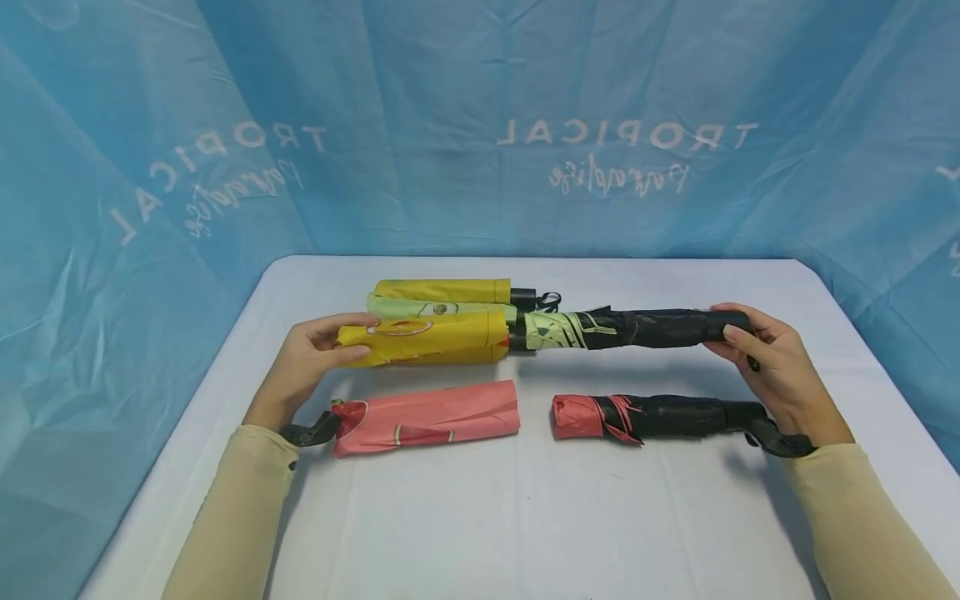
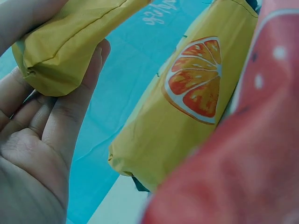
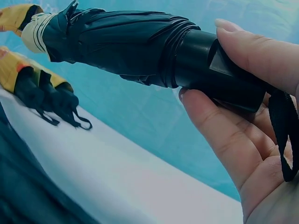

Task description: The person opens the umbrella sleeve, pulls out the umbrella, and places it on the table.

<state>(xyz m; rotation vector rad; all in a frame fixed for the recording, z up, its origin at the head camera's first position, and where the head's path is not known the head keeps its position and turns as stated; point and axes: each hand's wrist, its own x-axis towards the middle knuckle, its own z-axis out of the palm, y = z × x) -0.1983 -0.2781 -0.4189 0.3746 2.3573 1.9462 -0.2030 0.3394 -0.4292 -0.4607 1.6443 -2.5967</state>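
My left hand (image 1: pixel 318 350) pinches the closed end of a yellow umbrella sleeve (image 2: pixel 70 42) between thumb and fingers. My right hand (image 1: pixel 780 354) holds a folded black umbrella (image 1: pixel 667 328) by its handle (image 3: pixel 219 70), a wrist strap hanging beside the palm. This umbrella's pale green striped tip (image 1: pixel 553 331) points left, right at the sleeve's end. Under and behind the held sleeve lie a yellow sleeved umbrella with an orange-slice print (image 2: pixel 196 79), a light green sleeved umbrella (image 1: pixel 446 308) and another yellow sleeved umbrella (image 1: pixel 442 290), their black handles pointing right.
Nearer me, a pink watermelon-print sleeve (image 1: pixel 450 418) lies on the white table (image 1: pixel 487 517). Right of it lies a folded black umbrella with a pink tip (image 1: pixel 667 417), close to my right wrist. A blue printed curtain (image 1: pixel 450 192) hangs behind the table and along its sides.
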